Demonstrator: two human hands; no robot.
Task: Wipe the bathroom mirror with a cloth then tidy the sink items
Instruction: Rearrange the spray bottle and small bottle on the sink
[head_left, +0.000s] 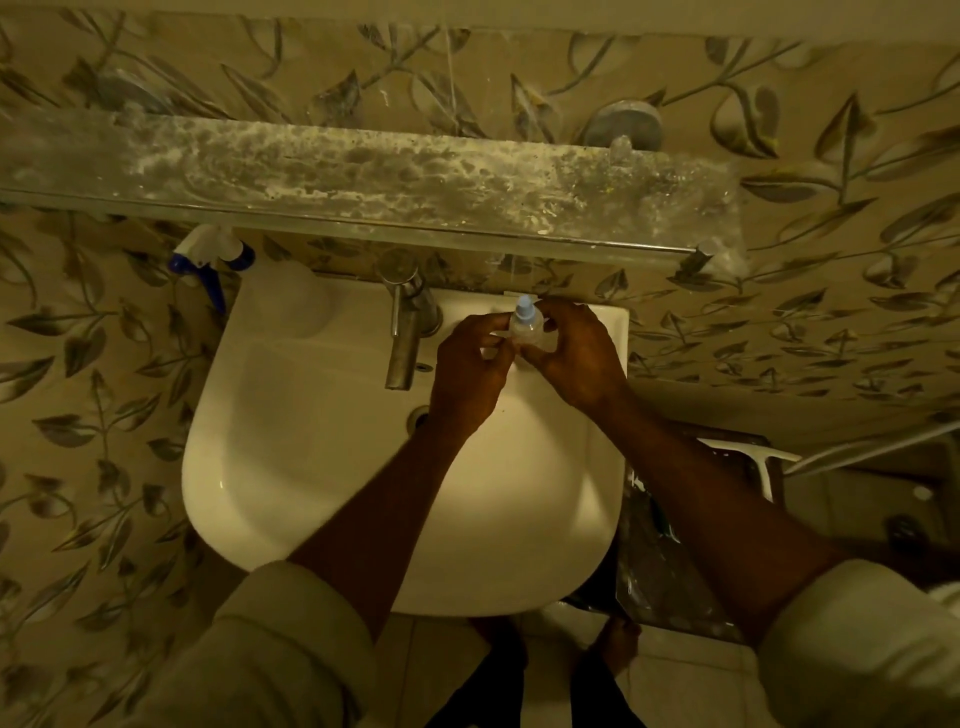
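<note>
A: Rolled pale sleeves (291, 639) sit closest; both forearms reach over the white sink (291, 467).

B: And the hands?

A: Left hand (470, 364) and right hand (576, 353) both pinch a small clear bottle (525, 327) with a blue cap, at the sink's back ledge right of the tap (408, 332).

B: Anything else?

A: One spray bottle (208, 260) stands at the sink's back left corner, under a stained shelf (363, 182).

Dim yellowish light, soft focus; wide-angle bending at edges; sink (291, 467) brightest
</note>
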